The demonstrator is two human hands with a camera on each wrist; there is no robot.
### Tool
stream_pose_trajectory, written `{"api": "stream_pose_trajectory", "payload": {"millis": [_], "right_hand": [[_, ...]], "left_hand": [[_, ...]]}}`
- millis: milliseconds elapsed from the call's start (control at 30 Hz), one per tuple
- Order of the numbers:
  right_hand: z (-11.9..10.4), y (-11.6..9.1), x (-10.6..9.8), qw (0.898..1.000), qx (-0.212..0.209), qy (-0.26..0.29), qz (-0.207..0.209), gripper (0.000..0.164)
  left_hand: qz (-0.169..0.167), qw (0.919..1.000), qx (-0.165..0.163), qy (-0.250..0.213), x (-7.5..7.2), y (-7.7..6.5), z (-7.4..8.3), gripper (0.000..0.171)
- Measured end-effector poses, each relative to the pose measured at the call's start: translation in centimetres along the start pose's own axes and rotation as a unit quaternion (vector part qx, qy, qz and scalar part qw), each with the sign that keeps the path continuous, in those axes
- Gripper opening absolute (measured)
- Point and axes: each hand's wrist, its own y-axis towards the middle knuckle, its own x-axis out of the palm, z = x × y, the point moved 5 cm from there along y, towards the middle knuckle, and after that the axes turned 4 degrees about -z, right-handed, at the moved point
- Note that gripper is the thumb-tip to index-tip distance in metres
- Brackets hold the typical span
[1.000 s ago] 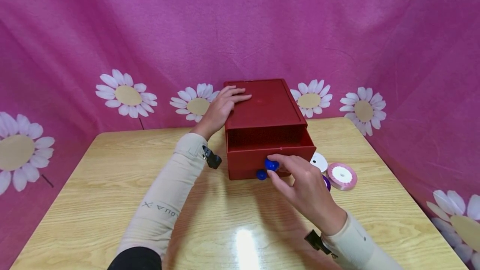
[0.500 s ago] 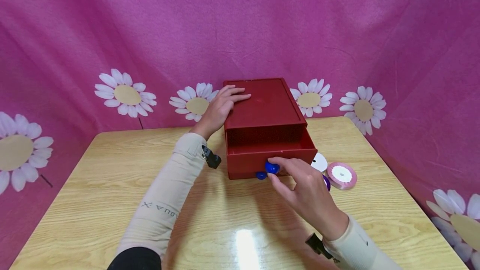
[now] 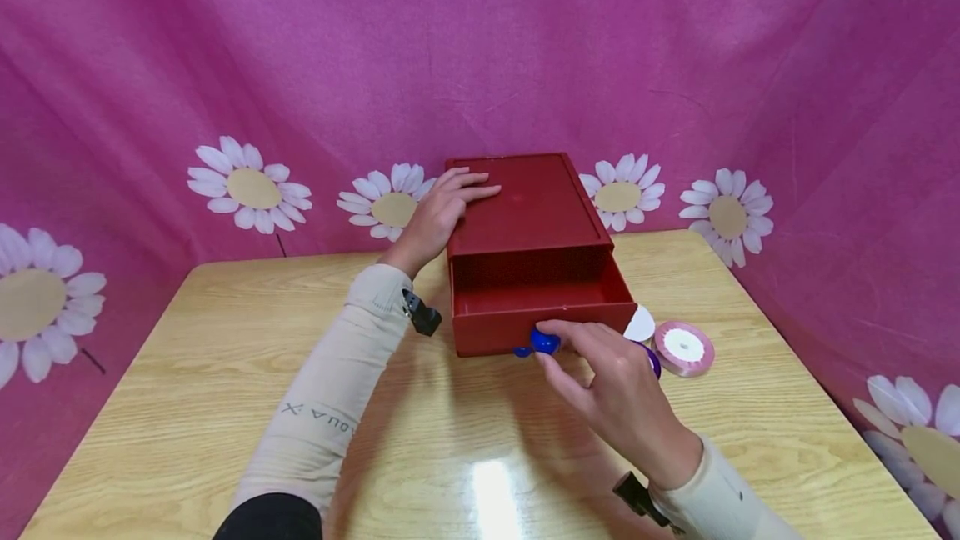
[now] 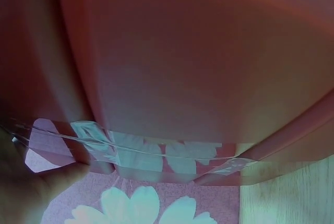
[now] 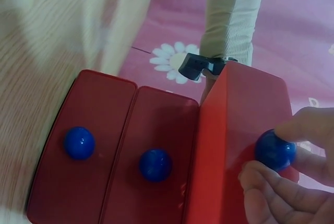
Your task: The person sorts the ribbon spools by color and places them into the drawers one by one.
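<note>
A red drawer cabinet stands toward the back of the table, its top drawer partly pulled out. My right hand pinches that drawer's blue knob between thumb and fingers. My left hand rests with straight fingers on the left edge of the cabinet top; in the left wrist view, its thumb shows near the cabinet's back end. Two lower drawers are pushed in, each with a round blue knob.
Right of the cabinet, a pink ribbon spool, a white spool and a purple one lie on the wooden table; the cabinet and hand partly cover the last two. A pink flowered cloth hangs behind.
The top drawer has slid a little farther out toward me, the right hand moving with its knob. The left hand keeps its place on the cabinet.
</note>
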Motion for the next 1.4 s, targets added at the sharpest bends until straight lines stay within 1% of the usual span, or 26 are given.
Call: {"api": "stream_pose_trajectory", "payload": {"millis": [200, 333, 600, 667, 733, 833, 900, 967, 1167, 1400], "right_hand": [[-0.2, 0.0, -0.1, 1.000, 0.007, -0.004, -0.006, 0.035], [-0.3, -0.1, -0.2, 1.000, 0.003, -0.009, -0.008, 0.035], [-0.7, -0.4, -0.3, 1.000, -0.012, -0.009, -0.002, 0.035], [-0.7, -0.5, -0.3, 1.000, -0.013, -0.008, -0.003, 0.033], [-0.7, -0.6, -0.3, 1.000, -0.008, -0.008, -0.008, 0.035], [-0.7, -0.7, -0.3, 1.000, -0.007, -0.008, -0.009, 0.044], [-0.8, -0.7, -0.3, 1.000, -0.009, -0.009, -0.008, 0.044], [-0.8, -0.8, -0.4, 1.000, -0.012, -0.007, -0.006, 0.040], [-0.9, -1.0, -0.4, 1.000, 0.007, 0.000, -0.019, 0.032], [-1.1, -1.1, -0.6, 1.000, 0.015, -0.002, -0.026, 0.037]], "left_hand": [[0.004, 1.0000, 0.004, -0.001, -0.1, 0.1, 0.0, 0.052], [0.007, 0.9999, 0.009, 0.001, -0.2, 0.1, 0.1, 0.052], [0.006, 1.0000, 0.004, 0.001, -0.2, 0.1, 0.1, 0.052], [0.007, 1.0000, 0.003, 0.002, -0.2, 0.1, 0.1, 0.052], [0.007, 1.0000, 0.001, 0.000, -0.2, 0.1, 0.1, 0.052], [0.006, 1.0000, -0.002, -0.002, -0.1, 0.0, 0.0, 0.052], [0.006, 1.0000, -0.003, -0.003, -0.1, 0.0, 0.0, 0.052], [0.006, 1.0000, -0.002, -0.002, -0.1, 0.0, 0.0, 0.052], [0.007, 1.0000, 0.004, -0.001, -0.1, 0.0, 0.1, 0.052], [0.007, 1.0000, 0.004, 0.000, -0.1, 0.0, 0.1, 0.052]]}}
